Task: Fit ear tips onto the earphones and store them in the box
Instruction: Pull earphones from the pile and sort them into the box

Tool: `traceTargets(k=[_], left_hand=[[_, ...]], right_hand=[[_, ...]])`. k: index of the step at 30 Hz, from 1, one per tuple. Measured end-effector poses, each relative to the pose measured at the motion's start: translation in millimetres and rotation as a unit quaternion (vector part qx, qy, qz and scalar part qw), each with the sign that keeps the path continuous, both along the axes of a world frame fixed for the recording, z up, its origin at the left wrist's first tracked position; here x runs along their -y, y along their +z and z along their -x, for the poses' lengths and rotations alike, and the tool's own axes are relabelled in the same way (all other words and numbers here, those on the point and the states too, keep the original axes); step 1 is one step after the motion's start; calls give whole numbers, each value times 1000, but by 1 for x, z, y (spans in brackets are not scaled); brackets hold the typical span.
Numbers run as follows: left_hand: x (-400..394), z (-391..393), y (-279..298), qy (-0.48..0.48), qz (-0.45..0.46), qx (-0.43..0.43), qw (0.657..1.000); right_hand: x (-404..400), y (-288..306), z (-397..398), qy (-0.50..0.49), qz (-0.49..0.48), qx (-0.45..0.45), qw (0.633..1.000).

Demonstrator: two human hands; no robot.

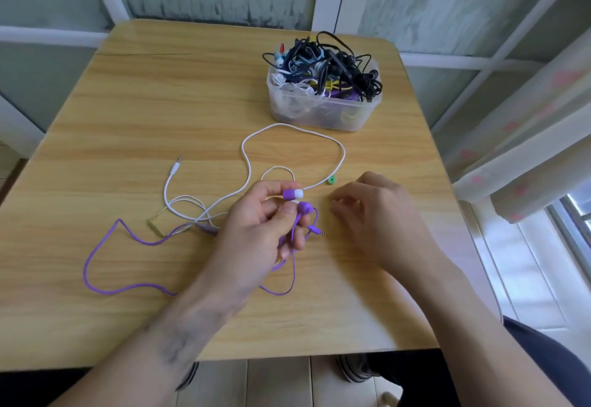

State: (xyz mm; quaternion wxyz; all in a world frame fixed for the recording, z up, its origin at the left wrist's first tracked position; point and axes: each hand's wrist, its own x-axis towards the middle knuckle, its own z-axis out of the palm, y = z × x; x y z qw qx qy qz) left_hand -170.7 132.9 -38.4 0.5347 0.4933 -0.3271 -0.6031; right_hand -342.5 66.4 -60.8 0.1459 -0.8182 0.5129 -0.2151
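The purple earbud (292,194), capped with a white ear tip (298,194), sits pinched in the left hand (256,230), whose grip hides most of its stem. A second purple earbud (305,207) hangs just below, seemingly bare. The right hand (374,211) hovers beside, fingers loosely curled, holding nothing visible. A green ear tip (332,179) lies on the tabletop (160,102); the clear box (323,109) stands beyond.

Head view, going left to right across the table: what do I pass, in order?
purple cable loop → white jack plug → left hand holding the purple earbud with white tip → green ear tip → right hand. The clear box of tangled earphones sits farther back, overlapping these.
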Motion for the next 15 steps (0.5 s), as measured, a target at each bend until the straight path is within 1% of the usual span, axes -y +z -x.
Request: traceTargets(k=[2,4,6,7,8,9,10,11,12,13,15], left_hand=[[0,-1,0,-15,-6,-28,999],[0,-3,-1,-30,-4,-35,999],[0,-3,-1,-32,1,-35,999],[0,-3,-1,-32,4,-31,999],[0,-2,-1,-31,7,-25,999],[0,-2,-1,-29,10,-21,999],[0,-1,-1,-27,13,-21,999],[0,-1,-1,-26,17,-25,999],[0,0,0,-29,22,-28,999],[-1,0,-1,-33,26,-32,999],[-1,-1,-2,-39,37,-35,998]], right_hand=[[0,0,0,0,11,4,1000],[-2,2,0,-9,14,41,999],[-7,8,1,-24,-22,101,994],[-10,13,0,-25,-64,149,986],[-13,17,0,-17,-117,218,969],[-15,22,-2,-1,-168,296,940],[-19,26,-2,11,-204,365,908],[-21,29,-2,18,-223,415,882],[-22,30,-2,22,-233,444,865],[-23,31,-2,23,-242,458,855],[-23,31,-2,14,-253,466,848]])
